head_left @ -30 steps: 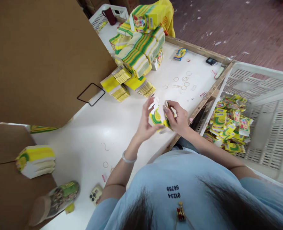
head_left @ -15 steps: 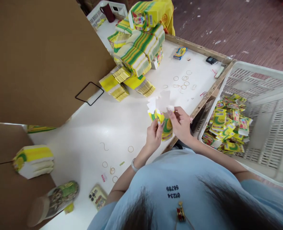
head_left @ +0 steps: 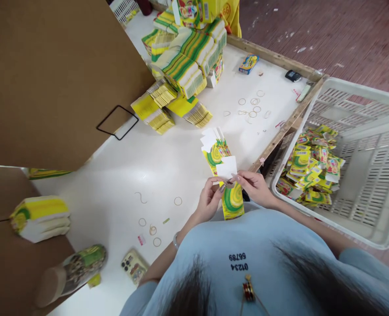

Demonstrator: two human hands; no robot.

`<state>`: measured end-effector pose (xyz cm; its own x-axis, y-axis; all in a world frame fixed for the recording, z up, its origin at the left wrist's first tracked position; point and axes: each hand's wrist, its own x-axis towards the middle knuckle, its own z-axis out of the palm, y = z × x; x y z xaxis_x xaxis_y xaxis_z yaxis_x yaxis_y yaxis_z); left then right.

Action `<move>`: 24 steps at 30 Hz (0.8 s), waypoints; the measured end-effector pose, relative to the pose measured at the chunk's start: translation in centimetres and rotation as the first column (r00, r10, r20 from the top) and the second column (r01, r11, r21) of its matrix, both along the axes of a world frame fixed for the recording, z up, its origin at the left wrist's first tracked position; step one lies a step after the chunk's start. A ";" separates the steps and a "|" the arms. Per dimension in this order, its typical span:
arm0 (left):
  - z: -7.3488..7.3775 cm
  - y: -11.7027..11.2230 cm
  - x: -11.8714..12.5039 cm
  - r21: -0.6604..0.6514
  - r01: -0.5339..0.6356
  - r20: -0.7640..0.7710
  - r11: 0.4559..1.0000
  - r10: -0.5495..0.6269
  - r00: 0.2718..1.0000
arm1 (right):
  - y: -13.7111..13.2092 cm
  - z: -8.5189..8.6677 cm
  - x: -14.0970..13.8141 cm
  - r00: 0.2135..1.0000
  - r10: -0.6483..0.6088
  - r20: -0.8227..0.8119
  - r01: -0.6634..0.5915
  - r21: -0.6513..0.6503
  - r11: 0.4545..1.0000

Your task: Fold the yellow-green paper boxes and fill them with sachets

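Note:
In front of my body, near the table's edge, a yellow and green printed carton (head_left: 233, 202) with a raised white flap is held between both hands. My left hand (head_left: 209, 201) is closed, thumb and fingers pinching the carton's upper left side. Opposite it, my right hand (head_left: 255, 188) pinches the same carton near the base of the flap. Just beyond my fingers several more cartons (head_left: 212, 156) lie together on the white table, their white flaps pointing away. Whether the held carton is flat or partly opened, I cannot tell.
A white crate (head_left: 375, 166) to the right contains many small cartons. Bundled carton stacks (head_left: 181, 66) stand at the back. Rubber bands (head_left: 254, 109), a phone (head_left: 134, 266) and a jar (head_left: 82, 267) lie on the table. Large cardboard (head_left: 56, 79) blocks the left.
Both hands have come down closer to my body with one carton. The other cartons now lie on the table beyond my fingers. The view has shifted slightly.

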<state>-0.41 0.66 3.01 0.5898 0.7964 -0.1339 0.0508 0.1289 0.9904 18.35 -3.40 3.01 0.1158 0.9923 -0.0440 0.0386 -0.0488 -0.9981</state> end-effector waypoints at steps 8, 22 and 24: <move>1.2 1.1 0.3 -0.001 0.002 -0.030 1.000 -0.002 1.000 | -0.5 -0.4 1.6 0.989 0.045 0.143 -0.070 0.179 0.981; 2.3 1.8 -0.3 0.037 0.047 -0.169 0.998 -0.041 0.985 | 0.3 2.5 2.5 0.922 0.286 -0.262 -0.333 -0.158 0.930; 2.5 1.9 -0.5 0.124 0.129 -0.196 0.984 -0.103 0.975 | 0.3 2.3 2.6 0.890 0.311 -0.333 -0.383 -0.177 0.907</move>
